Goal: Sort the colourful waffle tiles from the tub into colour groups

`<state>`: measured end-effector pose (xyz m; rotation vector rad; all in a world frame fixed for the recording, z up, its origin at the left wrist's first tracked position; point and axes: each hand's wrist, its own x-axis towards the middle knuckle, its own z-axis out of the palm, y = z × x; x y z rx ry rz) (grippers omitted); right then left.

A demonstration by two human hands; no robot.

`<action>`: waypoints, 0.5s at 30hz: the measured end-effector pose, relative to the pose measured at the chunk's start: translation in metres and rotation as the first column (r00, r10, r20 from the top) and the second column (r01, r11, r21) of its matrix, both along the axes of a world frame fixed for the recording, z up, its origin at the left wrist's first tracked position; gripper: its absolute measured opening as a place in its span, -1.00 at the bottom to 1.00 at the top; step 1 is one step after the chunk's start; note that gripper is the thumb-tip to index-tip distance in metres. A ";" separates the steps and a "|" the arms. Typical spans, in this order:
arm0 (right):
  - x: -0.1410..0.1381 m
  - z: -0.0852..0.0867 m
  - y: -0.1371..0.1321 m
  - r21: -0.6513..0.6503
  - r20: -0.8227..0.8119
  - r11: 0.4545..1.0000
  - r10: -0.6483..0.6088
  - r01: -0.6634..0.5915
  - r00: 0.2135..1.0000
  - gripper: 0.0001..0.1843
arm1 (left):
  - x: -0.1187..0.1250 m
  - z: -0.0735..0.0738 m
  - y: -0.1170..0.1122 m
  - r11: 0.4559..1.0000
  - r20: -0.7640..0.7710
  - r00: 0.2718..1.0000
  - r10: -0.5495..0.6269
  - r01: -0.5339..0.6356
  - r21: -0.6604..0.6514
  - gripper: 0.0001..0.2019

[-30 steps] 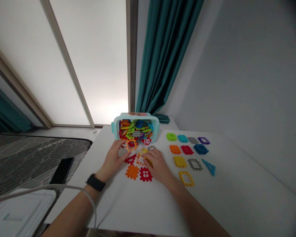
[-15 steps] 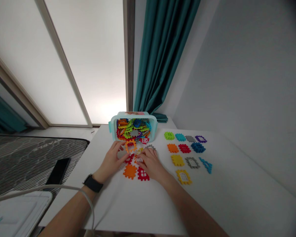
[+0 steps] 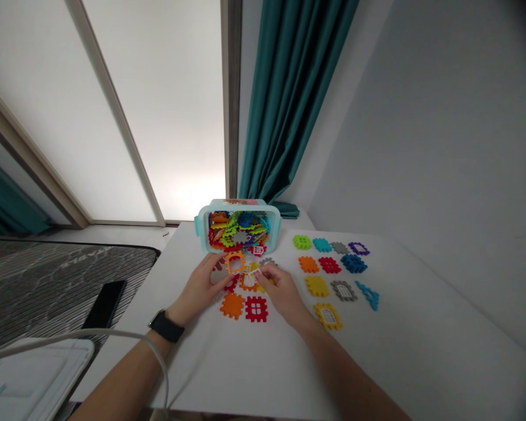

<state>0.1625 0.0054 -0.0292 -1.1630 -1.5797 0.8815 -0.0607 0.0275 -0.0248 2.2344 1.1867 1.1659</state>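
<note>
A pale blue box (image 3: 201, 225) lies tipped on its side on the white table (image 3: 254, 362), spilling bright plastic interlocking tiles. My left hand (image 3: 201, 286), a dark watch on its wrist, rests among the spilled tiles with fingers curled beside an orange frame tile (image 3: 234, 261). My right hand (image 3: 280, 289) pinches a small pale tile (image 3: 253, 271) over the pile. An orange tile (image 3: 232, 304) and a red window tile (image 3: 256, 308) lie flat just in front of the hands.
To the right, several tiles lie in rows: green (image 3: 302, 241), teal, grey, purple (image 3: 358, 248), orange, red, blue, yellow. A black phone (image 3: 103, 295) lies left of the table. A white cable (image 3: 92, 334) and a white lid (image 3: 30, 374) sit at the lower left.
My right hand drew back slightly toward me and lifted its fingers into a pinch on a pale tile. My left hand stayed almost in place by the orange frame tile.
</note>
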 end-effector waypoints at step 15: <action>0.000 0.001 -0.003 -0.196 -0.418 0.979 -0.140 0.061 0.898 -0.68 | 0.008 0.004 -0.009 0.998 -0.065 0.996 -0.054 0.055 0.013 -0.61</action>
